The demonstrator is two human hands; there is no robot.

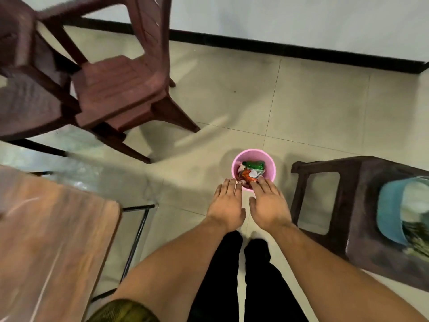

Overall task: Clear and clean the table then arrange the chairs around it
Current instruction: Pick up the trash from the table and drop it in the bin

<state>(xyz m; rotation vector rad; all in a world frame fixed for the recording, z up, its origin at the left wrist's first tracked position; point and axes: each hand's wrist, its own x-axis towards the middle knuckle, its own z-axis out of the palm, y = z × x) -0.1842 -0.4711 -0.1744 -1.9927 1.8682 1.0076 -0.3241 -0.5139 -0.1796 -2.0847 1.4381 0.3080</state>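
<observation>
head view: the pink bin (272,167) stands on the tiled floor just ahead of the feet, holding a green bottle (253,164) and crinkled wrappers (249,175). left hand (228,205) and right hand (269,205) hover flat over its near rim, fingers straight, grasping nothing. litter looks binned, so wiping comes next: long overlapping strokes across the glossy wood-look table (53,228), lower left. ribbed maroon plastic chairs (116,89) stand beyond.

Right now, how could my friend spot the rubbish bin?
Look at the pale tiled floor between the reddish-brown plastic chair and the dark brown plastic stool. The small round pink plastic bin stands there, the only pink thing, holding a green bottle.
</observation>
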